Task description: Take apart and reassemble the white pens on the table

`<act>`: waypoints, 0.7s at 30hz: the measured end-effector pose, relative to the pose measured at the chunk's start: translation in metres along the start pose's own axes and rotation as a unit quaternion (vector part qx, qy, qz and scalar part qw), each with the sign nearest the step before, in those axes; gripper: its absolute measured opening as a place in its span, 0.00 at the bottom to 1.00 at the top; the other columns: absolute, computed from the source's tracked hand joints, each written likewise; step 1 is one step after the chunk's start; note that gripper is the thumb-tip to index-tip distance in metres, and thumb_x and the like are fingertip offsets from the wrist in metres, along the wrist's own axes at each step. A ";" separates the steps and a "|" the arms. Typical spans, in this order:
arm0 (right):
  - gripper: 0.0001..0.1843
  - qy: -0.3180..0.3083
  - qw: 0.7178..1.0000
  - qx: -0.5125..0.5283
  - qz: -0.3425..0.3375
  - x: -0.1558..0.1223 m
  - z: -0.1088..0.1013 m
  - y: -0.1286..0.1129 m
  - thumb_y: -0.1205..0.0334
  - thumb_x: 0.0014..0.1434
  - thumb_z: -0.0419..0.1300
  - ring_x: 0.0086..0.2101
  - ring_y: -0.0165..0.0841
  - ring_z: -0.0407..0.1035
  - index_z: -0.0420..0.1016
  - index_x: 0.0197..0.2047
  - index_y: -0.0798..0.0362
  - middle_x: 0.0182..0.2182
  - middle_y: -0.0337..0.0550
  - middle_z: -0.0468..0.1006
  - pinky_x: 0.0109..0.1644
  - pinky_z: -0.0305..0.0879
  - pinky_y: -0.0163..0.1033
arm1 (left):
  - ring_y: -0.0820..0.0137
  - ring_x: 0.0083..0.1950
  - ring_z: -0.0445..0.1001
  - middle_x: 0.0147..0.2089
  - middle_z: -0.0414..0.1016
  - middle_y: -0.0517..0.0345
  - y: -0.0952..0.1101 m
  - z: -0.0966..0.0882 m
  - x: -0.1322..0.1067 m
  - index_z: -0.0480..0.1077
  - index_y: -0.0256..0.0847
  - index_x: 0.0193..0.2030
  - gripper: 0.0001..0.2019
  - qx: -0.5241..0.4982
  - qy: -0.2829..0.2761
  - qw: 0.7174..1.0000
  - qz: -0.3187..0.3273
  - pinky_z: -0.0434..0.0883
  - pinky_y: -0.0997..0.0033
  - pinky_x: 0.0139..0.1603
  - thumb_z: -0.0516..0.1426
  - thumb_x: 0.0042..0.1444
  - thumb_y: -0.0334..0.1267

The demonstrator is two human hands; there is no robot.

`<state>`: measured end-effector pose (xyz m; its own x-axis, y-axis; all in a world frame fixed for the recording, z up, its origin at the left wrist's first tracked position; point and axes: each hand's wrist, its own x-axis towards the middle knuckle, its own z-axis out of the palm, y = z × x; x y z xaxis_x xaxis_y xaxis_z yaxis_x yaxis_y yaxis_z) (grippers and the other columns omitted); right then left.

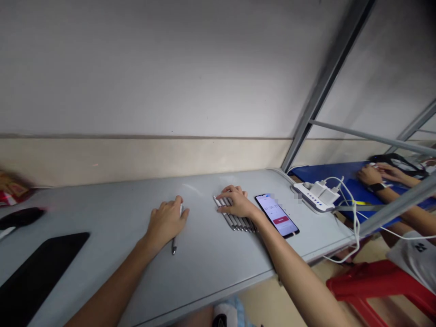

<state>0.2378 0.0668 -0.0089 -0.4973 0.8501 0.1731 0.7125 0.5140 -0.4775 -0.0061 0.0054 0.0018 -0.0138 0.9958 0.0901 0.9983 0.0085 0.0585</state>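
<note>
My left hand (pixel 167 220) rests on the grey desk, closed around a silver-grey pen (pixel 175 244). The pen's pointed end sticks out below the palm towards me, and its other end shows between thumb and forefinger. To the right, several matching pens (pixel 238 222) lie side by side in a slanted row. My right hand (pixel 237 202) curves over the upper part of this row, with thumb and forefinger at the leftmost pen. The palm and wrist hide part of the pens on the right.
A lit phone (pixel 276 215) lies right of the row. Beyond it sit a white power strip (pixel 314 197) and loose cables. A black pad (pixel 44 268) is at the left. Another person's hands (pixel 378 175) work over a blue surface (pixel 340 175). A red stool (pixel 378 281) stands below.
</note>
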 end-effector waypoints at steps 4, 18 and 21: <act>0.19 0.022 1.000 0.004 0.001 0.000 0.001 -0.001 0.49 0.54 0.63 0.50 0.42 0.56 0.75 0.50 0.39 0.50 0.46 0.65 0.52 0.50 0.49 | 0.52 0.49 0.70 0.44 0.75 0.45 -0.003 0.001 0.001 0.63 0.39 0.48 0.18 -0.005 0.004 1.000 0.000 0.64 0.56 0.42 0.43 0.61 0.46; 0.17 0.145 0.987 0.022 0.063 0.003 0.002 -0.001 0.66 0.59 0.54 0.49 0.43 0.57 0.73 0.51 0.45 0.49 0.48 0.66 0.50 0.53 0.51 | 0.59 0.37 0.75 0.38 0.77 0.52 -0.008 -0.007 -0.002 0.61 0.42 0.49 0.15 -0.013 -0.032 0.999 0.024 0.61 0.65 0.34 0.48 0.56 0.41; 0.16 0.163 0.985 0.035 0.044 0.000 0.000 -0.006 0.64 0.60 0.55 0.49 0.42 0.57 0.73 0.50 0.45 0.48 0.48 0.67 0.51 0.54 0.50 | 0.63 0.34 0.74 0.35 0.75 0.55 -0.007 -0.004 -0.002 0.61 0.42 0.48 0.14 -0.043 -0.026 0.998 0.038 0.61 0.68 0.33 0.49 0.54 0.37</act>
<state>0.2334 0.0642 -0.0057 -0.2423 0.8884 0.3899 0.7042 0.4375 -0.5592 -0.0134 0.0034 0.0053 0.0678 0.9966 0.0459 0.9876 -0.0736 0.1384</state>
